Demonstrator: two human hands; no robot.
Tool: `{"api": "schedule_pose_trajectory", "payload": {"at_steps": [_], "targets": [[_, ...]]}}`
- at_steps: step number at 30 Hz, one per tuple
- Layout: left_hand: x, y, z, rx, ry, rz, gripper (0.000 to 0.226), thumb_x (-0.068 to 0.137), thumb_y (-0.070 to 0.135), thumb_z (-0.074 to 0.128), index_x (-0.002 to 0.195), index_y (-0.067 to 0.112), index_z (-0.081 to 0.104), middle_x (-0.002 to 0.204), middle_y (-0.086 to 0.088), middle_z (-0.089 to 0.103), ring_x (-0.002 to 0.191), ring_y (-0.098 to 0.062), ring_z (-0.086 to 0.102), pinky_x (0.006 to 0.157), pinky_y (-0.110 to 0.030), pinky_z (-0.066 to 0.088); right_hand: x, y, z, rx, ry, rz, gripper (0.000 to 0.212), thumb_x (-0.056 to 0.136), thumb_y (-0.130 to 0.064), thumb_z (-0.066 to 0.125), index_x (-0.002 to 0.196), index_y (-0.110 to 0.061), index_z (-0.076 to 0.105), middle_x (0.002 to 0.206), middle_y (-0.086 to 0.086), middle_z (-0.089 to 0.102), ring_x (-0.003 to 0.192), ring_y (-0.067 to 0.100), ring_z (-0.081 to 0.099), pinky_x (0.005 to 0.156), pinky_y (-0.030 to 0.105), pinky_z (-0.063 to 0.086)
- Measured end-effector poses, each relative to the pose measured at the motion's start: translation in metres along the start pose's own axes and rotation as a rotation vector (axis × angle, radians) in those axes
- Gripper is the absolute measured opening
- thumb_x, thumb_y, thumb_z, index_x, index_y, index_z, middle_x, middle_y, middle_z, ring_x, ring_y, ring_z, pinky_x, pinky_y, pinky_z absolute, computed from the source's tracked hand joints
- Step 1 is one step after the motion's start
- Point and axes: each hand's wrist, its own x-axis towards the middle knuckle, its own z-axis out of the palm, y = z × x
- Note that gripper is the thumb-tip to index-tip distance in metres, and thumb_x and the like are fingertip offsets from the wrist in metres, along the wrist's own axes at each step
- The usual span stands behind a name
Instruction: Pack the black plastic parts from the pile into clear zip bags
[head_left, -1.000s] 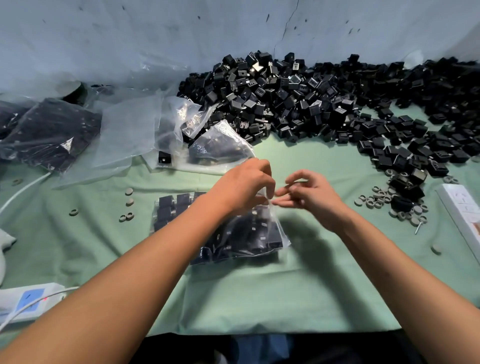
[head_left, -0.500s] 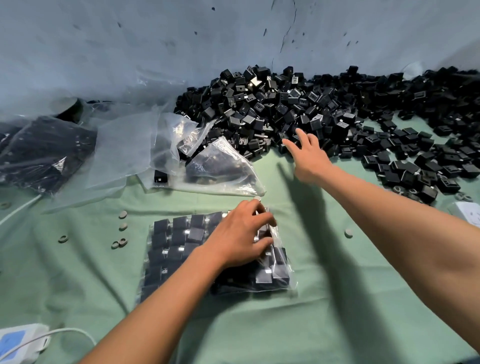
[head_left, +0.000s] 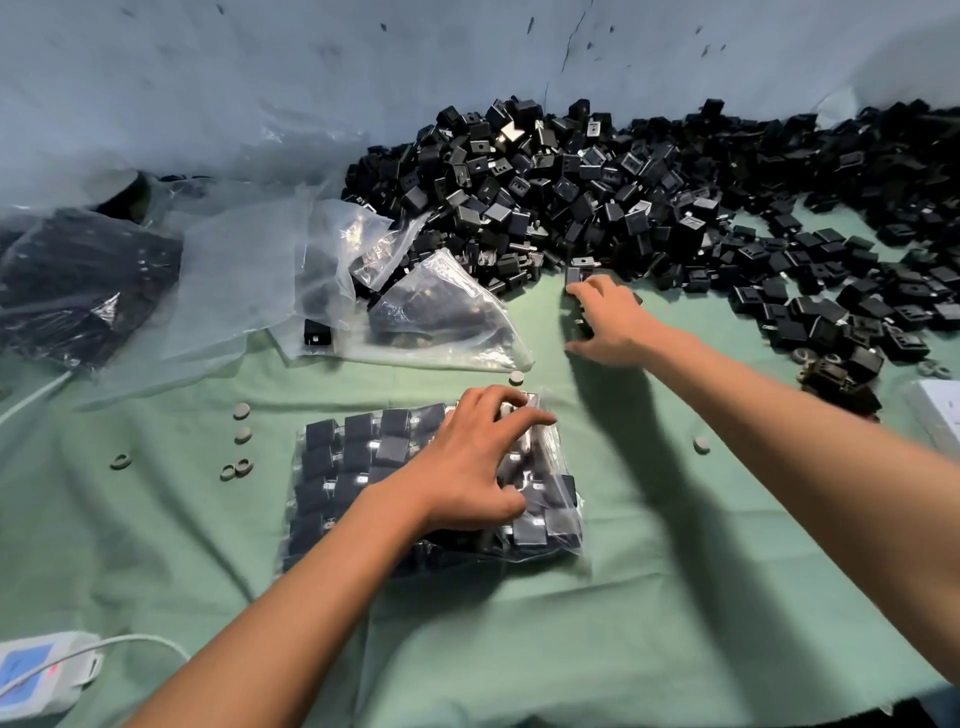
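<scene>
A clear zip bag (head_left: 353, 467) filled with rows of black plastic parts lies flat on the green cloth in front of me. My left hand (head_left: 467, 467) rests on its right half with the fingers spread and pressing down. The big pile of black parts (head_left: 571, 197) runs along the back wall and out to the right. At the pile's near edge, my right hand (head_left: 608, 327) curls its fingers round a few black parts (head_left: 577, 274), palm down on the cloth.
Empty clear bags (head_left: 234, 280) and a partly filled one (head_left: 447, 317) lie to the left of the pile. Packed bags (head_left: 72, 280) sit at the far left. Small grey rings (head_left: 241, 410) dot the cloth. A white power strip (head_left: 940, 415) is at the right, a white device (head_left: 36, 670) at the lower left.
Both hands left the bag's mouth. The left one laid the bag flat and stays on it. The right reached to the pile and has drawn back slightly, closing round some parts.
</scene>
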Motion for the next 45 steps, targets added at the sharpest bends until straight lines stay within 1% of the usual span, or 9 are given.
{"api": "schedule_pose_trajectory", "payload": {"at_steps": [4, 6, 9, 19, 29, 33, 38, 42, 45], "targets": [[-0.006, 0.002, 0.002, -0.005, 0.034, -0.022, 0.085, 0.067, 0.028, 0.056, 0.149, 0.032, 0.034, 0.146, 0.006, 0.028, 0.14, -0.014, 0.023, 0.119, -0.043, 0.029, -0.079, -0.011, 0.003, 0.162, 0.232, -0.066, 0.018, 0.089, -0.029, 0.076, 0.099, -0.017, 0.067, 0.104, 0.003, 0.064, 0.102, 0.025, 0.06, 0.082, 0.034, 0.048], [-0.007, 0.001, 0.004, 0.045, 0.05, -0.02, 0.079, 0.072, 0.033, 0.054, 0.148, 0.031, 0.034, 0.146, 0.006, 0.028, 0.139, -0.013, 0.023, 0.118, -0.045, 0.029, -0.112, -0.019, 0.001, 0.403, -0.078, 0.01, 0.025, 0.094, -0.032, 0.073, 0.076, -0.016, 0.07, 0.073, -0.002, 0.073, 0.069, 0.016, 0.07, 0.062, 0.026, 0.048], [-0.004, 0.0, 0.006, 0.087, 0.071, -0.038, 0.068, 0.081, 0.039, 0.05, 0.147, 0.031, 0.035, 0.147, 0.004, 0.029, 0.14, -0.014, 0.023, 0.118, -0.048, 0.029, -0.144, -0.031, 0.0, 0.539, -0.38, 0.012, 0.023, 0.09, -0.027, 0.075, 0.075, -0.01, 0.074, 0.067, 0.002, 0.075, 0.054, 0.011, 0.068, 0.051, 0.023, 0.049], [0.0, 0.008, 0.017, 0.148, 0.141, -0.107, 0.062, 0.086, 0.039, 0.032, 0.146, 0.027, 0.04, 0.145, 0.0, 0.035, 0.135, -0.018, 0.03, 0.115, -0.047, 0.029, -0.152, -0.042, 0.017, 0.701, -0.364, -0.074, 0.02, 0.079, -0.017, 0.087, 0.075, -0.008, 0.069, 0.067, 0.005, 0.072, 0.059, 0.012, 0.064, 0.058, 0.031, 0.051], [0.017, 0.014, 0.037, 0.248, 0.07, -0.147, 0.065, 0.103, 0.035, 0.028, 0.164, 0.026, 0.007, 0.172, 0.005, 0.0, 0.158, -0.015, -0.004, 0.127, -0.042, -0.003, -0.159, -0.041, 0.031, 0.921, -0.276, -0.035, 0.038, 0.075, -0.008, 0.088, 0.07, -0.014, 0.051, 0.057, 0.002, 0.056, 0.051, 0.015, 0.059, 0.053, 0.03, 0.053], [0.018, 0.014, 0.038, 0.284, 0.047, -0.161, 0.068, 0.102, 0.036, 0.028, 0.164, 0.027, 0.003, 0.172, 0.005, -0.004, 0.158, -0.017, -0.007, 0.128, -0.042, -0.003, -0.147, -0.031, 0.016, 0.898, -0.462, -0.037, 0.023, 0.082, 0.0, 0.08, 0.08, -0.01, 0.06, 0.065, 0.006, 0.069, 0.058, 0.016, 0.066, 0.057, 0.027, 0.053], [0.017, 0.016, 0.038, 0.275, 0.065, -0.175, 0.07, 0.1, 0.033, 0.034, 0.164, 0.027, 0.007, 0.172, 0.004, -0.002, 0.158, -0.018, -0.004, 0.128, -0.042, -0.001, -0.085, -0.019, 0.001, 0.317, 0.202, 0.245, 0.021, 0.086, -0.01, 0.064, 0.104, -0.021, 0.069, 0.109, 0.009, 0.069, 0.103, 0.028, 0.062, 0.091, 0.037, 0.051], [0.015, 0.016, 0.037, 0.253, 0.065, -0.179, 0.071, 0.099, 0.032, 0.035, 0.164, 0.027, 0.008, 0.172, 0.005, -0.002, 0.158, -0.017, -0.003, 0.128, -0.041, -0.002, -0.058, -0.014, 0.011, 0.106, 0.013, 0.166, 0.059, 0.097, -0.032, 0.066, 0.151, -0.029, 0.041, 0.152, 0.016, 0.038, 0.141, 0.039, 0.031, 0.115, 0.05, 0.037], [0.016, 0.017, 0.036, 0.248, 0.068, -0.175, 0.07, 0.099, 0.032, 0.035, 0.164, 0.026, 0.008, 0.172, 0.004, -0.001, 0.158, -0.018, -0.003, 0.128, -0.041, -0.002, -0.055, -0.013, 0.016, 0.144, 0.107, 0.171, 0.038, 0.094, -0.034, 0.072, 0.128, -0.024, 0.058, 0.127, 0.012, 0.057, 0.124, 0.035, 0.048, 0.1, 0.045, 0.047]]}}
